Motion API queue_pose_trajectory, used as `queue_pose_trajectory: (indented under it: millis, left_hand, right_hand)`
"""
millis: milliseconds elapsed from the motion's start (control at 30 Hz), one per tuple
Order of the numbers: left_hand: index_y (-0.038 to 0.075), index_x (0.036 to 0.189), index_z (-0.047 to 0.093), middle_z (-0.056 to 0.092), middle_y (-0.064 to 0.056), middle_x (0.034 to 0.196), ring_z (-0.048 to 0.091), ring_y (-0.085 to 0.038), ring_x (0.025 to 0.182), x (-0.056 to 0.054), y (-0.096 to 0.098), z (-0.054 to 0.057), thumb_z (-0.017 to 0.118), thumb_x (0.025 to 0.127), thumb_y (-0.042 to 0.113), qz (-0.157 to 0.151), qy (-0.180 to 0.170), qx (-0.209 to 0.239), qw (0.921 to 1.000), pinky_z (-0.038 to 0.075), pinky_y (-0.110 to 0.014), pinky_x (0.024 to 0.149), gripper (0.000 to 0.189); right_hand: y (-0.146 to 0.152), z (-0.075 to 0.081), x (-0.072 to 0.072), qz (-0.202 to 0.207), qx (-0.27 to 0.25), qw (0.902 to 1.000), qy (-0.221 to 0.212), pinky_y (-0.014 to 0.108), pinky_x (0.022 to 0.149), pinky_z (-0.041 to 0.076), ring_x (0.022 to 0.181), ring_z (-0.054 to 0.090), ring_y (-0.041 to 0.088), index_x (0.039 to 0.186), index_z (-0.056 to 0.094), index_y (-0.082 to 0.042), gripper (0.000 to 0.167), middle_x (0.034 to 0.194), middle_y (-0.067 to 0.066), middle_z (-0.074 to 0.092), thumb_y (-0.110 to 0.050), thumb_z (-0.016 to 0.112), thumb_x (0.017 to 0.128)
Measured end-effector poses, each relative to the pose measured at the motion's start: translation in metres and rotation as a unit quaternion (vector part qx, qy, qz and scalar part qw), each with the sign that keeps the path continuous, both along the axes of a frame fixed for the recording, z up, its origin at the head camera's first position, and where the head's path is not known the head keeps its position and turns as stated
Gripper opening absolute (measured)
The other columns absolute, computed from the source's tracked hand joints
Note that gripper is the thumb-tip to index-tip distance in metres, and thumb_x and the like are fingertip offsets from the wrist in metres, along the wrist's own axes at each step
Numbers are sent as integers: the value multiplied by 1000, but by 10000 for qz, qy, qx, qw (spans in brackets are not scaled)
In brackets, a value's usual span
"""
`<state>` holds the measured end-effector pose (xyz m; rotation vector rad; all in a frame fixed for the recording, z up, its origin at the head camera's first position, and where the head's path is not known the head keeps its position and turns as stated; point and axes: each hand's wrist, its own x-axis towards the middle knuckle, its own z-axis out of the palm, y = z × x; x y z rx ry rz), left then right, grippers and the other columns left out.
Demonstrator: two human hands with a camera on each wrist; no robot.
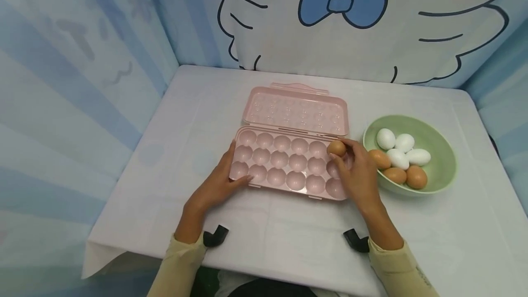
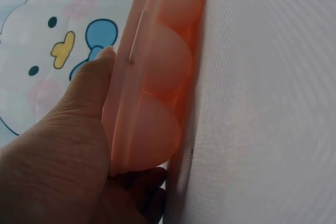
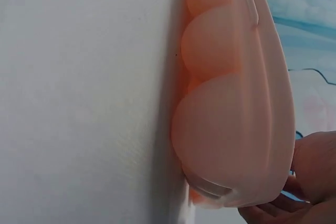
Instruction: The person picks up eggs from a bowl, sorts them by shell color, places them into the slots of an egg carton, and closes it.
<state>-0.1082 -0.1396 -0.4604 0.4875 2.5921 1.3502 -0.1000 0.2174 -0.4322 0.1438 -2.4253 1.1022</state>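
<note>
A pink plastic egg box (image 1: 279,159) lies opened on the table, its lid (image 1: 297,111) folded back on the far side. My left hand (image 1: 214,189) grips the box's left end, thumb over the near rim. In the left wrist view, fingers of that left hand (image 2: 58,145) curl under the end of the box. A brown egg (image 1: 336,148) is pinched between thumb and fingers of my right hand (image 1: 360,180) at the far right cup. From the right wrist view, the right hand (image 3: 315,177) shows beside the box's end, the egg hidden there.
To the right stands a green bowl (image 1: 447,164) holding several white eggs (image 1: 386,139) and brown eggs (image 1: 416,177), close to my right hand. A white cloth covers the table (image 1: 255,237). Patterned curtains (image 1: 198,17) hang behind and at both sides.
</note>
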Motion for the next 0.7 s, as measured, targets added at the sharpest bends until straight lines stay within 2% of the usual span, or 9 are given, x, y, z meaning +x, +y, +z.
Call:
queue_pose_trajectory:
  millis: [100,267,500,700]
  left_hand:
    - [25,167,-8,9,-5,172,14,-22,155,-1,0,-1,74,97,40,30,-3,-66,10000,19,-48,122,108]
    - [24,167,-8,9,-7,172,13,-24,155,-1,-1,-1,74,97,40,11,-20,-100,9999,19,-49,122,109]
    - [25,167,-8,10,-9,171,14,-25,155,-1,-2,-2,74,97,38,-4,-61,-52,10000,19,-50,121,108]
    - [26,167,-8,11,-9,171,15,-25,155,-2,-2,-3,74,97,40,-10,-34,-62,10000,20,-50,121,109]
  right_hand:
    - [2,0,-1,-37,84,10000,-20,49,87,49,102,65,38,129,62,6,44,116,24,67,-3,81,90]
    - [3,-3,-3,34,158,9999,24,51,97,48,115,64,38,138,62,2,51,127,23,66,-2,80,90]
    - [3,-10,-5,27,113,9998,150,51,94,48,112,64,38,128,68,6,43,121,23,69,-1,82,88]
    - [2,-13,-6,-46,127,9998,111,51,97,48,113,64,38,128,67,6,43,121,23,69,3,81,87]
